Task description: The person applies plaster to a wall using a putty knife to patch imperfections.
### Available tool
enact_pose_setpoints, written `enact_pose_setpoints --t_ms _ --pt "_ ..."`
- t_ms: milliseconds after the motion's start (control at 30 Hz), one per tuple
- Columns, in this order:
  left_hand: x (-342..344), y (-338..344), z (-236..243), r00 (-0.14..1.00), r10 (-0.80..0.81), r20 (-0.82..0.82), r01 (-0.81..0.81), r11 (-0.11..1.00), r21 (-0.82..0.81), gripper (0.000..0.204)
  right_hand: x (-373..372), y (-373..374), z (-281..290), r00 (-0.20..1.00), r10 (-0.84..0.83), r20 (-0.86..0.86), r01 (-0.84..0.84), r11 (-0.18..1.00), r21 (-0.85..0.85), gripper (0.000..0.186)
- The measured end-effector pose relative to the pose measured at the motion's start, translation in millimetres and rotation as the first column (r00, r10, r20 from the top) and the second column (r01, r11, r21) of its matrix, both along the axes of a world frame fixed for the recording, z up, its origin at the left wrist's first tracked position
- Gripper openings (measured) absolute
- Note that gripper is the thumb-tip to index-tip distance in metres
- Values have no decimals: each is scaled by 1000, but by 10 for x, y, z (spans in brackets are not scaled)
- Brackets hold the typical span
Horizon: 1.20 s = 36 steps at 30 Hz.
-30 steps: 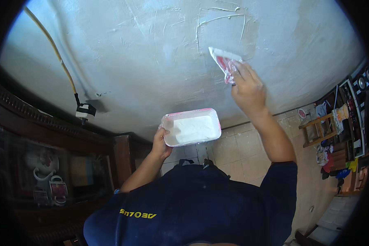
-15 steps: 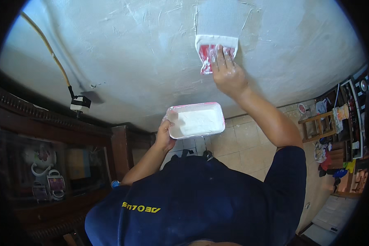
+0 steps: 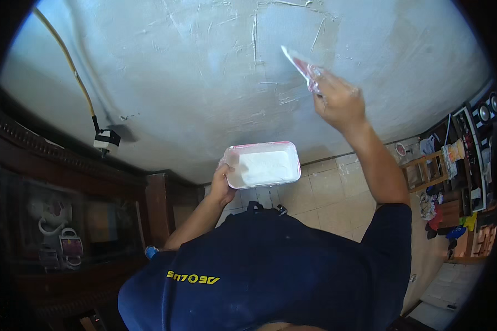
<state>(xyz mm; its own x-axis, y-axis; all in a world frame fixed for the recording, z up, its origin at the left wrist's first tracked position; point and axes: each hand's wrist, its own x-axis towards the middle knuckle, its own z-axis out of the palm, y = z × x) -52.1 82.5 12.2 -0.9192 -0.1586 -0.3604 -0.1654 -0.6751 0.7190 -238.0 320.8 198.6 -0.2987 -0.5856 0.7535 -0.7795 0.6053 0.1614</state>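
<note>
My left hand (image 3: 222, 185) grips the left end of a rectangular white plastic container (image 3: 288, 175) with a pink rim, which holds white paste (image 3: 262, 165). Above it and to the right, my right hand (image 3: 339, 99) is closed on a red putty spreader (image 3: 298, 63) smeared with white, tilted so it shows nearly edge-on near the wall. The pale wall (image 3: 193, 83) has rough white ridges and smeared patches (image 3: 276, 38) above the spreader; whether the spreader touches it I cannot tell.
A yellow cable (image 3: 66, 55) leads down to a black-and-white socket box (image 3: 106, 140) at left. A dark wooden glass cabinet (image 3: 154, 201) with mugs stands left. At right are a wooden frame (image 3: 419, 171), piled household items (image 3: 439, 215) and speakers (image 3: 484, 112) along the tiled floor (image 3: 328, 187).
Over the last second the spreader went up-left flat to the wall, then turned edge-on and moved back right. The container shifted slightly up and right, then settled a little lower.
</note>
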Motion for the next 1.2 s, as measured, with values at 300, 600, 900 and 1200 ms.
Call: enact_pose_setpoints --t_ms 300,600,900,1200 --pt "-25 -31 -110 998 51 -41 -49 998 35 55 -309 -504 14 857 -94 -507 186 973 135 27" --pt "-23 6 -142 994 106 21 -106 994 11 55 15 -533 -1145 997 -6 73 -7 984 176 28" --pt "-11 28 -157 992 124 -17 -123 991 62 55 -241 -42 -884 26 865 501 314 469 -826 32" --pt "52 -78 -180 985 172 -1 -171 984 52 52 -319 -232 -1628 295 914 278 464 117 -878 27"
